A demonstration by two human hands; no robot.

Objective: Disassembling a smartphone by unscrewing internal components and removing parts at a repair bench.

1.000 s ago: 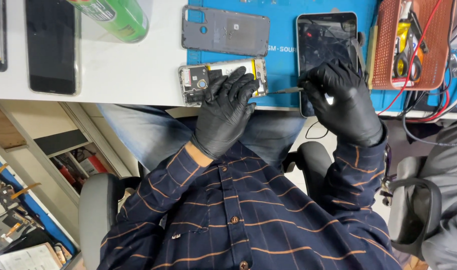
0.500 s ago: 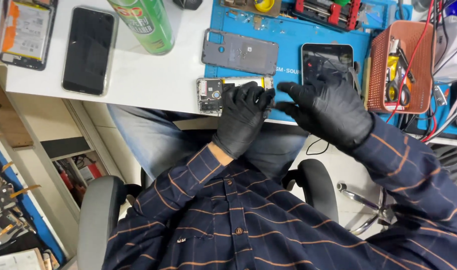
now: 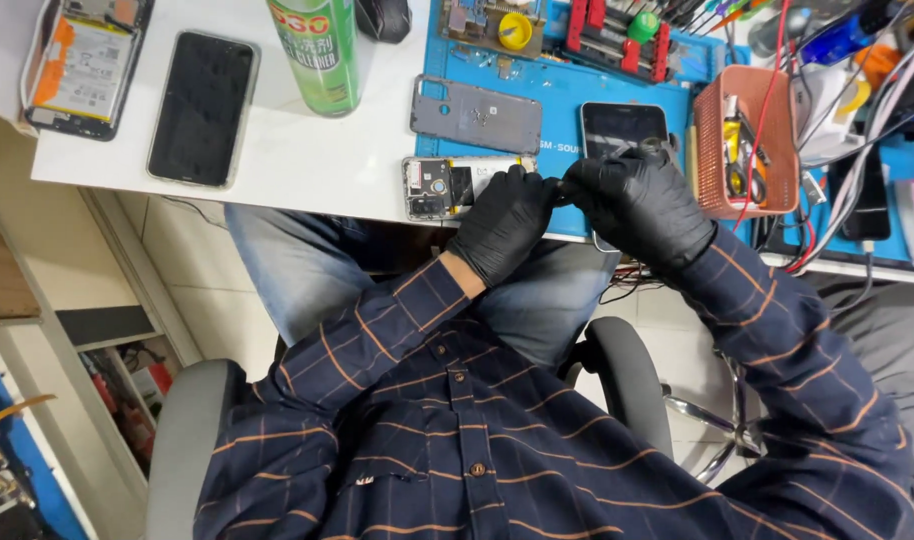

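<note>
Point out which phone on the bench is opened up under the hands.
The opened phone at the bench edge, internals exposed, under the left hand; the others lie apart, untouched.

The gloved left hand (image 3: pixel 505 222) hides the opened phone's (image 3: pixel 447 185) near end, perhaps touching it.

Opened phone (image 3: pixel 447 186) at table's (image 3: pixel 307 160) near edge, back cover (image 3: pixel 475 115) behind it, spray can (image 3: pixel 317 55) further left, basket (image 3: pixel 742 140) to the right.

You're at a phone repair workshop: on the tabletop (image 3: pixel 317 160) a blue mat (image 3: pixel 557 100) carries an opened phone (image 3: pixel 447 185) and back cover (image 3: pixel 475 115), tool rack (image 3: pixel 617 30) behind it, spray can (image 3: pixel 317 50) left of it.
</note>
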